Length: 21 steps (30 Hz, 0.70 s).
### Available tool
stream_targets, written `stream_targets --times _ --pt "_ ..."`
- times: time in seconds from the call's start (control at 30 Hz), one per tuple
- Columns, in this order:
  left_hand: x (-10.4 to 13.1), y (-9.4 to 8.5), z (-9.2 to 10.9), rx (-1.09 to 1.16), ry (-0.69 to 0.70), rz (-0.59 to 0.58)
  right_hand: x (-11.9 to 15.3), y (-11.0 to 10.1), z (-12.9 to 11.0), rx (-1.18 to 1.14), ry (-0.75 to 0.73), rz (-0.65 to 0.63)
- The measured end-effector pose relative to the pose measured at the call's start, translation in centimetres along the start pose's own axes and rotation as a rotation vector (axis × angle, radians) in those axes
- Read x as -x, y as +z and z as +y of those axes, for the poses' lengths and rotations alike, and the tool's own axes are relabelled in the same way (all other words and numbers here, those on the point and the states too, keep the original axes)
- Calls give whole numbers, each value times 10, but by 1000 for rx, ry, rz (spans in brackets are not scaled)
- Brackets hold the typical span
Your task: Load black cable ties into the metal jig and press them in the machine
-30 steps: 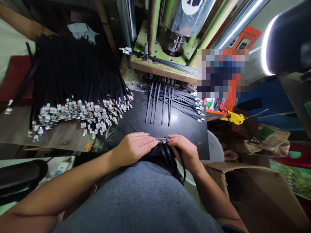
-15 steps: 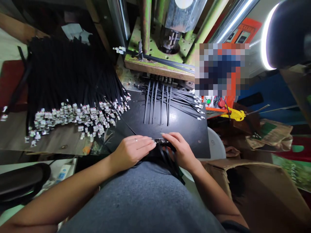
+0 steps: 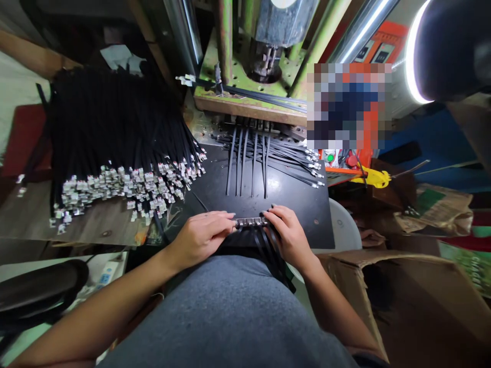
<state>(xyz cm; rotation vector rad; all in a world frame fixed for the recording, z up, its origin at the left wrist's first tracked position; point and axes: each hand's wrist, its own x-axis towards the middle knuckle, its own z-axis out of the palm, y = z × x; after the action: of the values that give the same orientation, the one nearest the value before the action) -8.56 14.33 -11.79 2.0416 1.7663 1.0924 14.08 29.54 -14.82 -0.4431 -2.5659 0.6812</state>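
At the near edge of the black work plate (image 3: 215, 171), a short metal bar with several slots or fittings (image 3: 251, 222) lies between my hands. My left hand (image 3: 207, 232) is closed with its fingertips and thumb on the bar's left end. My right hand (image 3: 288, 232) grips the other end, fingers bent over it. Black straps (image 3: 264, 246) hang from the bar toward my lap, beside my right hand. Beyond the bar, several narrow black straps (image 3: 253, 168) lie lengthwise on the plate, crossing a bundle of straps with silver metal ends (image 3: 314, 168).
A large heap of black straps with silver ends (image 3: 115, 117) lies at left on a wooden board (image 3: 30, 220). A green press (image 3: 249, 105) stands behind the plate. At right are a button box (image 3: 337, 158), yellow-handled tool (image 3: 372, 177), white tub (image 3: 347, 225) and cardboard box (image 3: 422, 286).
My left hand has slid a little to the left, uncovering more of the metal bar. My right hand stays at its end. The whole view has shifted slightly.
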Motion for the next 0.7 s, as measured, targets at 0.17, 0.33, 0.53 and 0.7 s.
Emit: stream_targets --times 0.17,0.33,0.53,0.7 --pt "0 3 -1 -36 23 34 0 1 1 -7 4 -2" --pt "-12 6 6 -143 47 -71 1 0 0 4 1 0" --pt "-25 -26 -14 -355 118 -153 2 4 2 -9 -11 4" --pt "-49 -83 -54 -571 -9 -187 -10 5 -2 22 28 27"
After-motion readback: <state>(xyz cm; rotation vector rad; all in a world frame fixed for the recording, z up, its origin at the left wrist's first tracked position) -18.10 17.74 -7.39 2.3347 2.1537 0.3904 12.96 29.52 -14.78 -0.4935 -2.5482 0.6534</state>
